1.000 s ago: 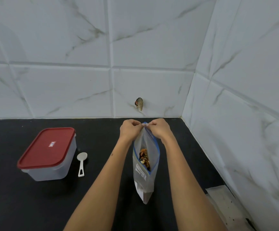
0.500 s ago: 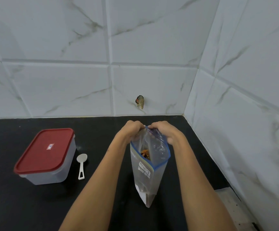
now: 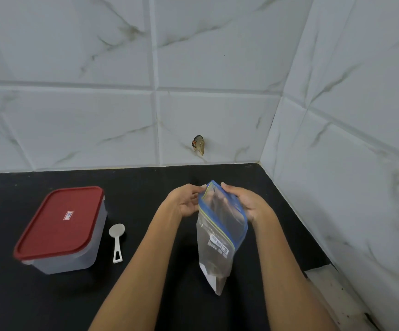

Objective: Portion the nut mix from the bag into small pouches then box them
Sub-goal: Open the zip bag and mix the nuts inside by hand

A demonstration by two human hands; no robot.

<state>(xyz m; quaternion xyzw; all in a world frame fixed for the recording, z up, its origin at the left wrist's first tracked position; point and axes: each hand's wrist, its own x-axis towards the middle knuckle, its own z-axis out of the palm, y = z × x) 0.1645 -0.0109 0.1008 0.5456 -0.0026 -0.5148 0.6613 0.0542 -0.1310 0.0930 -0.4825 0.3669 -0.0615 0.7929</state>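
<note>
Bag (image 3: 220, 237) stands on counter (image 3: 146, 295) btwn left hand (image 3: 186, 203) & right hand (image 3: 244, 203), both at its top edge, w/ spoon (image 3: 117, 240) well left of left hand, box (image 3: 61, 231) just beyond spoon, wall (image 3: 98, 115) behind both hands.

a black counter (image 3: 50, 304) runs into a tiled corner. on it stand a clear box (image 3: 62, 237) with a red lid (image 3: 57, 223), a white scoop (image 3: 117, 242) just beside it, and a clear zip bag (image 3: 220, 247) upright near the corner.
</note>
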